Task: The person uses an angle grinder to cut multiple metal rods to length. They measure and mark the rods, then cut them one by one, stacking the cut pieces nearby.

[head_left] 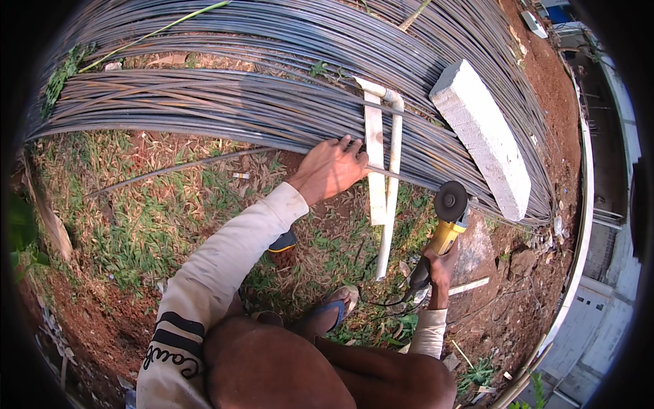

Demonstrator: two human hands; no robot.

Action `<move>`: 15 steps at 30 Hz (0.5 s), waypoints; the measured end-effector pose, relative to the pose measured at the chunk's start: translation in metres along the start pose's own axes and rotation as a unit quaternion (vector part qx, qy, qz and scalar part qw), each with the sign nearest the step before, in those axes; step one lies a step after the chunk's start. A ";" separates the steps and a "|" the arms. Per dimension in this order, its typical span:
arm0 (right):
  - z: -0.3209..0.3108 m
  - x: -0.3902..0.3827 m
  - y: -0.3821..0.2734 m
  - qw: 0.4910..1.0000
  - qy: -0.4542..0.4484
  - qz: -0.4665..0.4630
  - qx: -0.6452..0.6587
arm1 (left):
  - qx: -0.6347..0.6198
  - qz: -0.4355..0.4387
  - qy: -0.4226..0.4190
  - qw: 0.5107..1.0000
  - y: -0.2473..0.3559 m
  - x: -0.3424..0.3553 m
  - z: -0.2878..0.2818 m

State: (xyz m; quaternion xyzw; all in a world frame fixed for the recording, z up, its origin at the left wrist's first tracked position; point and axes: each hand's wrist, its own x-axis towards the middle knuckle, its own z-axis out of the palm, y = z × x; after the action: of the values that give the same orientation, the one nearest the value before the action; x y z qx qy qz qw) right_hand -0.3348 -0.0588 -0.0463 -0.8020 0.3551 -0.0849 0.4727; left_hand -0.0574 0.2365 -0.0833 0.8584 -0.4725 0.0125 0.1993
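My right hand (441, 267) is closed round the body of a yellow angle grinder (444, 237). The grinder's dark disc (450, 200) points away from me, beside the end of a thin steel rod (405, 178); whether they touch I cannot tell. My left hand (330, 169) lies palm down with its fingers curled over this rod, at the near edge of a large bundle of steel rods (225, 102). The palm side of that hand is hidden. A dark cord (381, 300) trails from the grinder over the ground.
A long white block (484, 140) lies across the rods at the right. Left of it, a white pipe with an elbow (395, 143) and a flat pale strip (374, 129) cross the bundle. My sandalled foot (334, 312) stands on grass and soil. A pale curved edge (581, 225) borders the far right.
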 end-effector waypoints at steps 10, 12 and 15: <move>0.000 0.013 -0.004 0.999 0.003 0.000 -0.046 | -0.007 -0.007 -0.005 1.000 0.001 -0.001 0.000; 0.000 0.012 -0.004 0.999 0.003 0.004 -0.038 | -0.010 -0.007 -0.006 1.000 0.001 -0.001 0.000; 0.002 0.003 0.000 1.000 0.007 0.011 -0.010 | -0.012 -0.007 -0.016 1.000 0.001 0.000 -0.001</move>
State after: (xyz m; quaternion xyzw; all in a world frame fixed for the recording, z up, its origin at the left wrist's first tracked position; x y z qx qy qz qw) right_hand -0.3316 -0.0600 -0.0478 -0.8022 0.3678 -0.0814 0.4632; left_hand -0.0577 0.2364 -0.0823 0.8595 -0.4693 -0.0082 0.2023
